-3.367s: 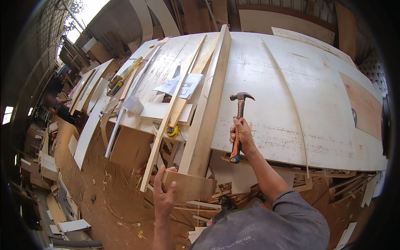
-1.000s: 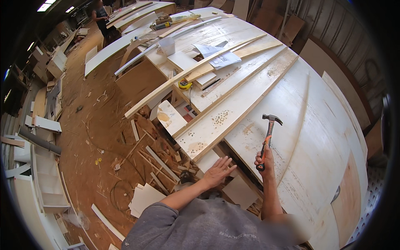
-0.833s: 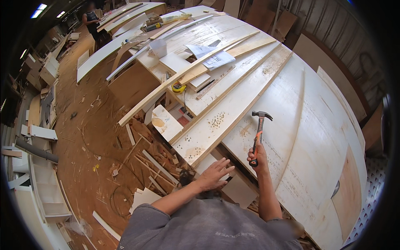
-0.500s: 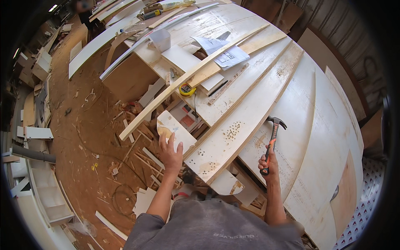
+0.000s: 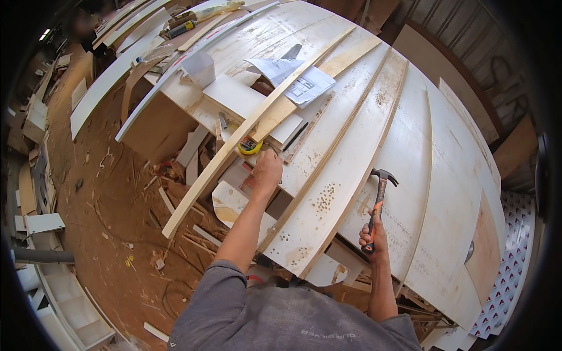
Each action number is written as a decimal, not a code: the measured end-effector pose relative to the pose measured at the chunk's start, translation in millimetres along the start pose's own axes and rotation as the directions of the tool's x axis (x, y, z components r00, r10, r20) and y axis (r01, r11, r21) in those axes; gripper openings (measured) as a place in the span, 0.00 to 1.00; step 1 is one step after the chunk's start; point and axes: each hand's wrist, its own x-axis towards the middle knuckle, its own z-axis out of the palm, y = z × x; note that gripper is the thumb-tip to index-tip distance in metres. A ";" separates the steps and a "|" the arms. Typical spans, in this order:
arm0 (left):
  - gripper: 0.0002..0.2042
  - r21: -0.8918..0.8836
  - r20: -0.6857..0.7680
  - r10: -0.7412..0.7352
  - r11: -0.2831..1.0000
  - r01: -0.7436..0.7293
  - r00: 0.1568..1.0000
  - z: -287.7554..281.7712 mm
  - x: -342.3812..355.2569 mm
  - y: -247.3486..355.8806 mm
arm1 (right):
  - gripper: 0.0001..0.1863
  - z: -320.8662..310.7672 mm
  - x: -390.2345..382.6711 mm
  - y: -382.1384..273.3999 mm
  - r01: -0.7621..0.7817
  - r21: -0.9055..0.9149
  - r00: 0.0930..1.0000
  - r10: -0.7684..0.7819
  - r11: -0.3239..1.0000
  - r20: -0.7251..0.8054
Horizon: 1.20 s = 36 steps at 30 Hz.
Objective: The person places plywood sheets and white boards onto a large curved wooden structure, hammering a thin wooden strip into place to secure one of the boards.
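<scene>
Head cam, looking down over a white worktable: a person in a grey T-shirt (shirt) [image 5: 281,313] reaches fwd w/ both bare hands.

R hand [image 5: 375,235] is wrapped round the lower handle of a hammer [image 5: 380,202]. The hammer's long axis runs away from the body, tilted slightly right, w/ the metal head at the far end & the claw toward the right.

L hand [image 5: 267,171] is at the table's near edge, arm extended, back of hand up, fingers bent down & mostly hidden; can't tell if it's holding anything.

Key relation: a yellow tape measure [image 5: 250,145] lies just beyond L hand's fingers, a bit to the left; can't tell if they touch. L hand is by far the nearer; R hand is well apart, on the other side of a long white board [image 5: 352,159] w/ brown specks.

A pale wood strip [image 5: 202,188] slants from lower left to upper right, passing just left of the tape. A black pen [image 5: 295,136] is near L hand, farther off & to the right; printed paper [image 5: 316,85] lies beyond that, partly under the strip.
</scene>
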 end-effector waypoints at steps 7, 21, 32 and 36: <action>0.18 -0.160 -0.032 0.127 0.978 -0.131 0.991 -19.1 -27.0 12.8 | 0.23 8.9 -2.0 -5.8 -0.018 -0.035 0.999 0.017 0.999 -0.028; 0.28 -0.976 0.218 -0.617 -0.123 0.181 0.756 1.6 -170.6 -93.5 | 0.19 27.2 16.0 -19.7 -0.067 -0.029 0.994 0.069 0.997 0.086; 0.30 -0.974 0.156 -0.602 -0.225 0.021 0.783 11.7 -85.7 -84.1 | 0.17 46.2 85.0 -31.6 -0.007 0.000 0.987 0.007 1.000 0.161; 0.29 -0.961 0.160 -0.621 -0.276 -0.023 0.767 23.1 -84.4 -93.6 | 0.17 53.4 95.3 -28.9 0.000 -0.019 0.986 0.003 1.000 0.164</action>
